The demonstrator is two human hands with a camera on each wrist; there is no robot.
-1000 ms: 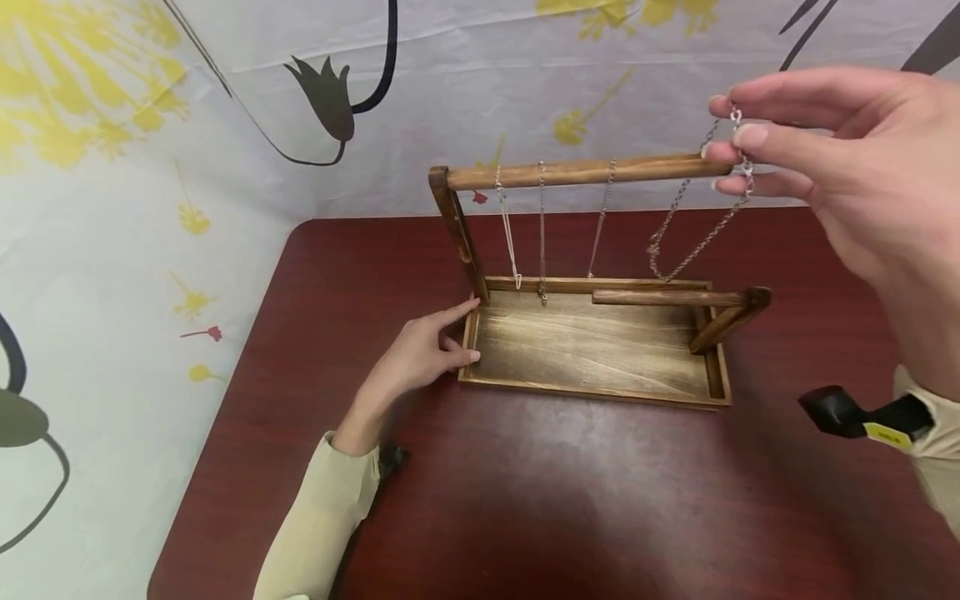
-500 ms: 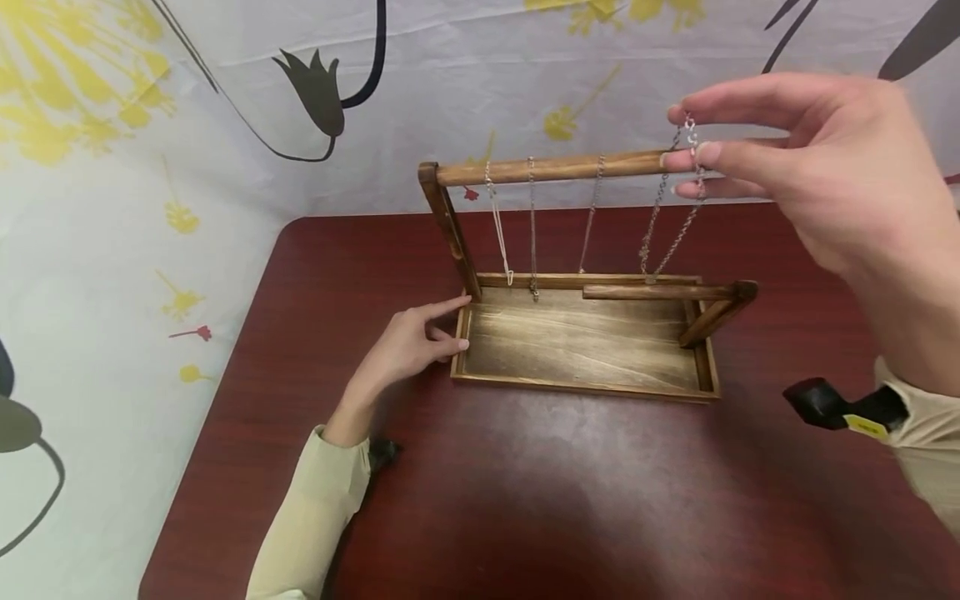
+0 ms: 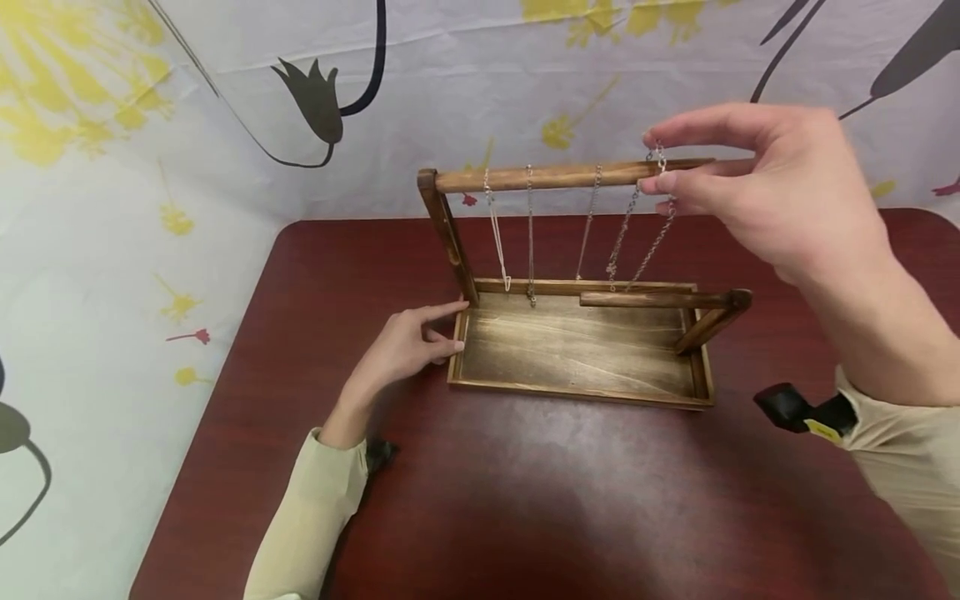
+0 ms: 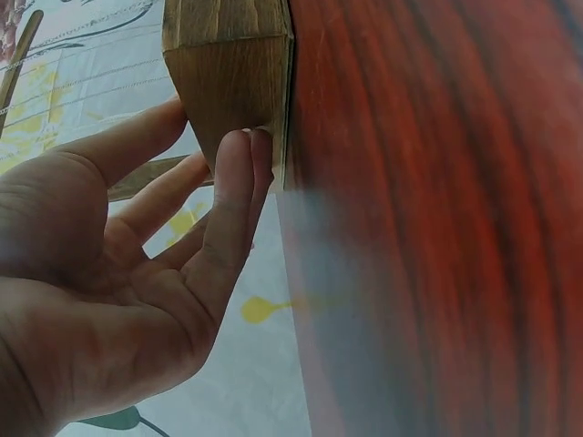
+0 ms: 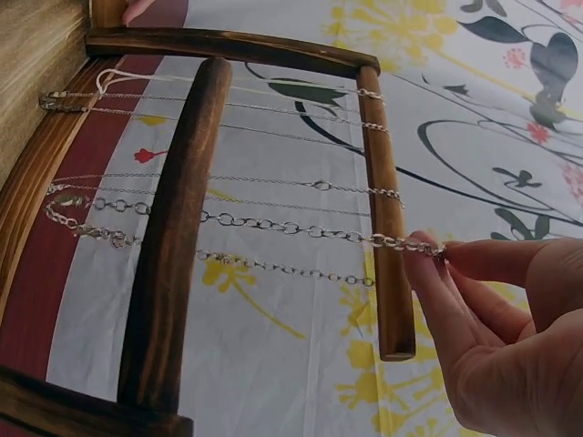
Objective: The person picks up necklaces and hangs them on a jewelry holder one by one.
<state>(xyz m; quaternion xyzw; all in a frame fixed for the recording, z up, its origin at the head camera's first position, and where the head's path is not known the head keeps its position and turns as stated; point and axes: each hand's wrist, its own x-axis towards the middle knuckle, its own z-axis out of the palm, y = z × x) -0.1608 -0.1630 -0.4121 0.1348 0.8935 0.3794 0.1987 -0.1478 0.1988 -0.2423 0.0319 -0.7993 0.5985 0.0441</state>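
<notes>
My right hand [image 3: 795,179] pinches one end of a silver chain necklace [image 5: 287,228] between thumb and fingers, just above the rail's free right end. The necklace's loop hangs below, with one strand crossing in front of the upper wooden rail [image 3: 570,177] and the other reaching it from behind in the right wrist view. Three thin necklaces, including a pale one [image 3: 497,233], hang from this rail further left. At the stand's left end, my left hand [image 3: 401,342] rests its fingertips and thumb against the wooden tray [image 3: 585,350], fingers fairly straight.
A shorter, lower wooden bar [image 3: 652,299] juts leftward from an upright [image 3: 705,327] at the tray's right end. The stand sits on a dark red table [image 3: 570,475]. A patterned cloth [image 3: 480,92] hangs close behind it and on the left.
My right hand has moved left and slightly down with the necklace, bringing its loop around the rail's right end. My left hand has stayed on the tray.
</notes>
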